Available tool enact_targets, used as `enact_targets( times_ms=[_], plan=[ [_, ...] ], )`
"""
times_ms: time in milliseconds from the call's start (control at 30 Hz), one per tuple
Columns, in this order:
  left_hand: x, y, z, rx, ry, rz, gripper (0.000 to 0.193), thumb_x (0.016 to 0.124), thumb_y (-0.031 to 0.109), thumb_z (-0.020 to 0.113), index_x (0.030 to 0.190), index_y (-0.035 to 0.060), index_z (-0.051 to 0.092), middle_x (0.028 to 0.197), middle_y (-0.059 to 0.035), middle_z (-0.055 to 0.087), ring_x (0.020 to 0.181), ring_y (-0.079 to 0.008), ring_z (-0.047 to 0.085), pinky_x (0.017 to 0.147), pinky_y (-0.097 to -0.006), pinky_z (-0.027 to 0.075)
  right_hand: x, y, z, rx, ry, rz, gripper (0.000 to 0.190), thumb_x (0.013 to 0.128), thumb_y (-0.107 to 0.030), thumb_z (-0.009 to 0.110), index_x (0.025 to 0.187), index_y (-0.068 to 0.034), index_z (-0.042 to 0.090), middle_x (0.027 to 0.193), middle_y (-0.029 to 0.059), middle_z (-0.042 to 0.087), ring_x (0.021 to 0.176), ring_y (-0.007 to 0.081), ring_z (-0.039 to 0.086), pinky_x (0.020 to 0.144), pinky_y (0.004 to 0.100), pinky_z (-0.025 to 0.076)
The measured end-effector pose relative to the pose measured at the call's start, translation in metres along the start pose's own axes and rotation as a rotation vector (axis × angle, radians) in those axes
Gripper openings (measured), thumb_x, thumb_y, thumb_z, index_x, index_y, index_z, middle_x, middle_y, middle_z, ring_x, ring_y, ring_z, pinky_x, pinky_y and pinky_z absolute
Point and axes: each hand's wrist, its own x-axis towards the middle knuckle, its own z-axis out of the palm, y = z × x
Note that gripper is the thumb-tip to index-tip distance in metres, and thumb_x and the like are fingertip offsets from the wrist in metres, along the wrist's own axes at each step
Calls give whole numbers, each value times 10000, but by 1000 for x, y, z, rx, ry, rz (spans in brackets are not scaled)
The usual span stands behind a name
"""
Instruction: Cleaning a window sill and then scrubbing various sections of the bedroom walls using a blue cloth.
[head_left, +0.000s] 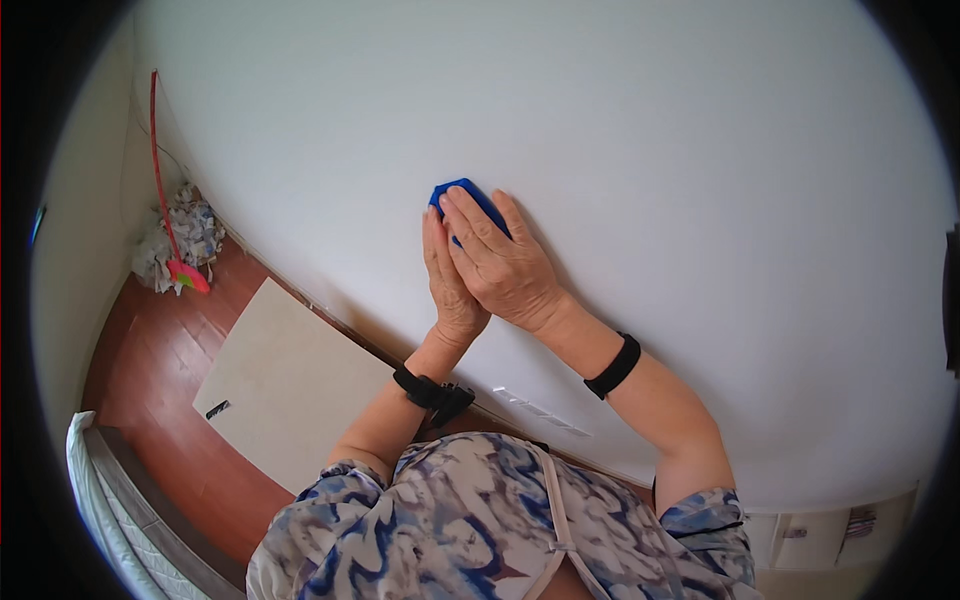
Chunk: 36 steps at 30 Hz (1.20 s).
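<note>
A folded blue cloth (489, 209) lies flat against a white wall (675, 187), near the middle of the picture. My right hand (504, 259) presses on it with the palm down and the fingers stretched out, covering much of it. Close beside and partly under the right hand, my left hand (450, 277) reaches up with its fingertips at the cloth's lower left edge. How much of the cloth lies under the fingers is hidden. Black straps go round both forearms.
A red-handled broom (159, 172) leans in the left corner over a heap of crumpled paper and plastic (196, 225). A pale board (292, 382) covers part of the reddish floor (135, 360). At the lower left stands a bed or mattress edge (127, 517). Wall sockets (540, 411) sit low.
</note>
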Motion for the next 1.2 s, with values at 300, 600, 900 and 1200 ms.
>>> enact_targets(
  times_ms=[300, 600, 900, 1200],
  plan=[
    [-20, -17, -6, -300, -72, -350, 816, 866, 167, 627, 1456, -12, 91, 1507, -206, 172, 1391, -347, 200, 1127, -410, 212, -5, -13, 21, -5, -127, -110, 353, 782, -157, 586, 1100, -7, 624, 1247, 112, 560, 1289, 222, 390, 1085, 460, 299],
    [-132, 49, 25, -36, -322, -153, 880, 785, -5, 607, 1454, -37, 37, 1502, -303, 7, 1405, -434, 69, 1125, -427, 193, -130, -9, -42, -20, -397, -161, 475, 768, -144, 584, 1218, 4, 552, 1346, 121, 475, 1327, 229, 348, 1107, 488, 245],
    [-190, 116, 60, -56, -340, -84, 800, 723, -45, 620, 1402, -92, 199, 1472, -339, 84, 1364, -498, 147, 1111, -496, 232, -247, 15, -114, 7, -500, -171, 379, 800, -162, 565, 1159, -44, 600, 1378, 126, 446, 1349, 219, 319, 1102, 471, 261],
    [-165, 35, 39, 138, -277, -79, 766, 755, -7, 631, 1409, -50, 233, 1475, -290, 189, 1354, -451, 240, 1089, -480, 289, -197, -20, -21, 82, -422, -179, 258, 789, -159, 558, 1007, -51, 644, 1333, 174, 478, 1334, 242, 347, 1089, 487, 283]
  ],
)
